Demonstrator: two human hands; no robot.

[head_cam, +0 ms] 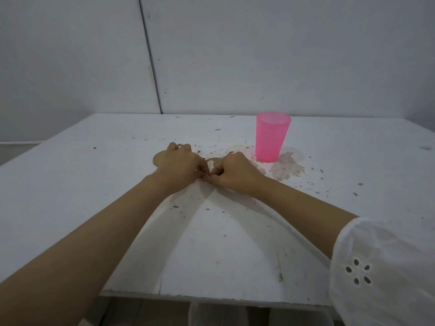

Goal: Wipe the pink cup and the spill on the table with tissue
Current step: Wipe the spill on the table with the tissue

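The white surface [94, 184] is carrying everything, and the brown spill [286, 167] is spreading around the base of the pink cup [271, 137] and toward the hands. The cup is standing upright, looking like light, thin plastic, best gripped around its middle. Left of the cup, the left hand [180, 164] and right hand [235, 170] are meeting, fingers curled narrow, pinching something small I cannot identify. No writing is showing anywhere.

The cup [272, 137] was translucent bright pink. The tabletop [94, 184] was white, speckled with dark flecks. The spill [286, 167] was pale brown and blotchy. The sleeve [381, 267] was white with a flower-shaped eyelet pattern.
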